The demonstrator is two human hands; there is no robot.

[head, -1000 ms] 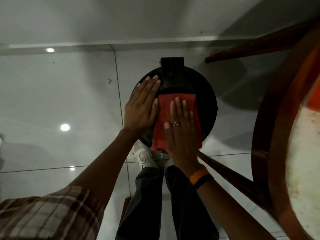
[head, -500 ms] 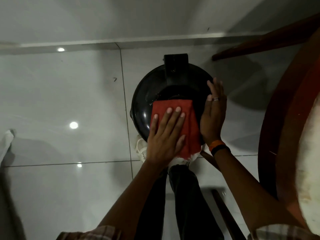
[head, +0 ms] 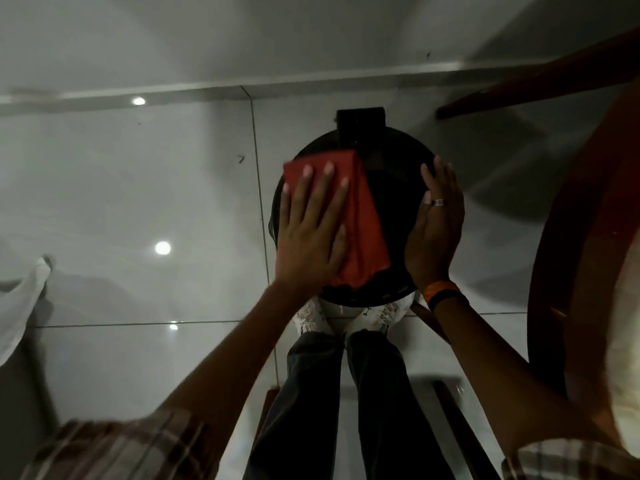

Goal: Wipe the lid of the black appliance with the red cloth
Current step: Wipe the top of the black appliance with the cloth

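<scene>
The black appliance stands on the floor just ahead of my feet, and its round black lid [head: 394, 188] has a black hinge block at the far edge. A folded red cloth [head: 360, 216] lies on the left half of the lid. My left hand [head: 311, 226] presses flat on the cloth with fingers spread, covering its left part. My right hand [head: 434, 230], with a ring and an orange and black wristband, rests flat against the lid's right edge, holding nothing.
A round wooden table [head: 581, 237] stands close on the right, one leg reaching along the wall. White shoes [head: 311, 317] and dark trousers are below the appliance. A white fabric [head: 20, 306] hangs at the left. The glossy tiled floor [head: 138, 202] meets the wall behind.
The cloth passed from my right hand to my left. My left hand has slid the cloth to the lid's left and far side. My right hand moved to the lid's right edge.
</scene>
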